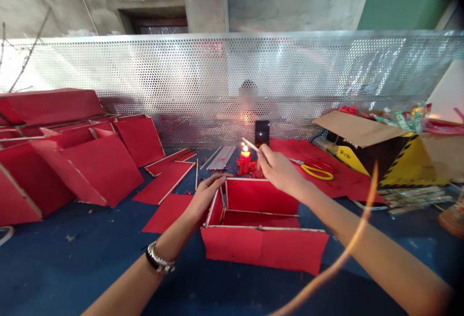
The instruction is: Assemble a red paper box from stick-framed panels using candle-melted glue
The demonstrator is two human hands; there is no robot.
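A red box (263, 246), made of red sheets edged with thin pale strips, sits on the blue table before me, its top and right end uncovered. My left hand (207, 194) grips its far left corner, fingers over the edge. Beyond the box burns a red candle (245, 162). Between the fingers of my right hand (278, 167) is a whitish glue stick (251, 145), its tip at the flame. Several more pale sticks (222, 157) lie left of the candle.
Red box-like pieces (87, 164) crowd the left side. Flat red sheets (168, 213) lie beside my left hand. Scissors with yellow and red handles (317, 171) rest on a large red sheet (348, 183). A black-yellow carton (384, 154) stands right; a perforated metal panel (163, 84) rises behind.
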